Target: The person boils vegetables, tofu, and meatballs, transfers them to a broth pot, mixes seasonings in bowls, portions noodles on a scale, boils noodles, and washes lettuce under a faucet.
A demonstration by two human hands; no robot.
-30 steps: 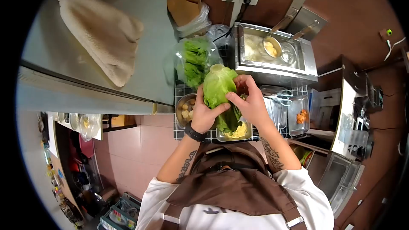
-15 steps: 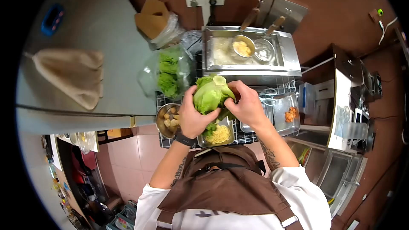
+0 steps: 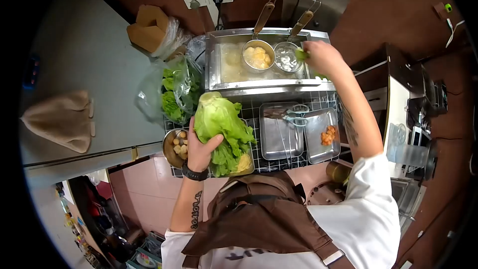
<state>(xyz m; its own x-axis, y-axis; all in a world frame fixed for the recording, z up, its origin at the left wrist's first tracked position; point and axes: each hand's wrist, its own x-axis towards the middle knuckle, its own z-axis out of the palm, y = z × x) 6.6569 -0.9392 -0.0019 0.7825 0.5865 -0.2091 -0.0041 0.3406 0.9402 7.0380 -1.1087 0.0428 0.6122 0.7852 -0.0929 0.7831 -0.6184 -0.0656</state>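
My left hand (image 3: 200, 148) is closed around a head of green lettuce (image 3: 218, 117), stem end pointing away from me, above a metal tray. Some yellow noodles (image 3: 243, 163) peek out beneath its leaves. Reaching over the steel water cooker (image 3: 226, 87), my right hand (image 3: 322, 57) pinches a small green lettuce piece (image 3: 301, 55) at the right edge of a strainer. This strainer, with a wooden handle (image 3: 302, 22), sits in bubbling liquid. A second strainer, by its handle (image 3: 265, 17), stands to its left and holds pale yellow food (image 3: 259, 57).
A plastic bag of lettuce leaves (image 3: 172, 100) lies at left, near an opened cardboard box (image 3: 149, 26). A metal bowl (image 3: 171, 158) holds round pieces. At right are blue-handled scissors (image 3: 298, 115) on a tray and orange-brown food pieces (image 3: 327, 136) on another.
Both hands were together on the lettuce. Now my right hand has moved away to the upper right with a torn piece, while my left hand keeps the head. The view has shifted.
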